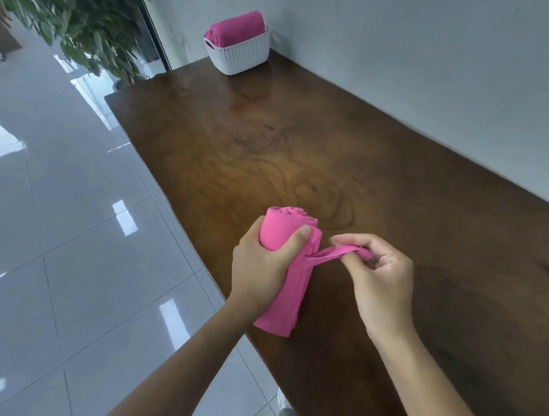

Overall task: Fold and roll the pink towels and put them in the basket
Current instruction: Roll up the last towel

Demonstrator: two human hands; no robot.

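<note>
A rolled pink towel [282, 229] is held over the near left part of the dark wooden table [343, 160]. My left hand [263, 265] grips the roll around its middle, thumb across the front. Its loose tail hangs down toward the table edge. My right hand [376, 272] pinches a thin strip of the same towel, pulled out sideways from the roll. A white woven basket [239, 53] stands at the table's far end against the wall. Another rolled pink towel [237, 28] lies inside it.
A grey wall runs along the table's right side. A leafy potted plant [92, 33] stands beyond the far left corner. Glossy grey floor tiles [63, 217] lie to the left of the table edge.
</note>
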